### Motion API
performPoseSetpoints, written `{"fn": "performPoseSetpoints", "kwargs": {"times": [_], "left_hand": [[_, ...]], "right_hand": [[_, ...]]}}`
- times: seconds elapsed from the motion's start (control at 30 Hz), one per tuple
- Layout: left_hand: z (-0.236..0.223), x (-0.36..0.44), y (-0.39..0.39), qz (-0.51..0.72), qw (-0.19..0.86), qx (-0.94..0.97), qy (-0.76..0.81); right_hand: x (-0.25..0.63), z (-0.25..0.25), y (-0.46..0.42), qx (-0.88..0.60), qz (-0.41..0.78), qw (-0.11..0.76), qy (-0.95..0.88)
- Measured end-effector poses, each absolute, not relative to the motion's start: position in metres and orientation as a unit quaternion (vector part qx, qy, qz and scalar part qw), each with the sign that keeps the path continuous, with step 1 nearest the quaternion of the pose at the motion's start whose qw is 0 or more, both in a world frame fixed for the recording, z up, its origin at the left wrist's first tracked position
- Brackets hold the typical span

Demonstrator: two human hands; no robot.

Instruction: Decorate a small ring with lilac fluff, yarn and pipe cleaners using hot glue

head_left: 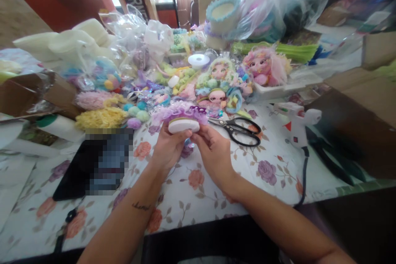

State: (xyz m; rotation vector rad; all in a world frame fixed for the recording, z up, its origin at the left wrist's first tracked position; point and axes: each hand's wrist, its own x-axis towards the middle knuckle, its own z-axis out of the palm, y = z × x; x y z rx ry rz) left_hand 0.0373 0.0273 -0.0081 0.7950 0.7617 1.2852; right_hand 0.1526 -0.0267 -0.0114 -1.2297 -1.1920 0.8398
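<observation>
Between my two hands is a round white disc (185, 126) with purple ruffled trim (176, 111) along its far side. My left hand (170, 144) grips the disc's left edge, thumb across the front. On the right edge, my right hand (213, 144) pinches with thumb and fingers close together. A bit of shiny bluish material (189, 145) shows just below the disc, partly hidden by the fingers. Black-handled scissors (238, 128) lie on the flowered cloth right beside my right hand. Beyond the disc sits a small doll face (217, 97) among bright trimmings.
A white glue gun (295, 126) stands at the right, its cord hanging over the table edge. A dark tablet (89, 165) lies at the left. Yellow yarn (100, 118), pompoms (138, 114), dolls (262, 66) and plastic bags (278, 4) crowd the back.
</observation>
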Motion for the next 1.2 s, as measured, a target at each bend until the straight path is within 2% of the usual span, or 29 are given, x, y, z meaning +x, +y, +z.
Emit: {"fn": "performPoseSetpoints", "kwargs": {"times": [0.23,0.4,0.6,0.73,0.97,1.2], "left_hand": [[-0.01,0.044,0.028,0.6,0.608,0.362,0.373],[-0.006,0.042,0.026,0.577,0.59,0.375,0.421],[0.002,0.042,0.022,0.574,0.488,0.428,0.5],[0.002,0.044,0.018,0.59,0.446,0.435,0.514],[-0.008,0.05,0.009,0.579,0.325,0.476,0.577],[-0.013,0.055,0.008,0.597,0.326,0.473,0.56]], "right_hand": [[0.15,-0.008,-0.017,-0.461,0.522,0.606,-0.385],[0.156,0.001,-0.012,-0.407,0.628,0.578,-0.325],[0.168,0.011,-0.013,-0.312,0.707,0.553,-0.312],[0.167,0.017,-0.015,-0.299,0.709,0.553,-0.318],[0.152,0.01,-0.013,-0.382,0.653,0.573,-0.316],[0.148,0.011,-0.015,-0.404,0.621,0.582,-0.335]]}}
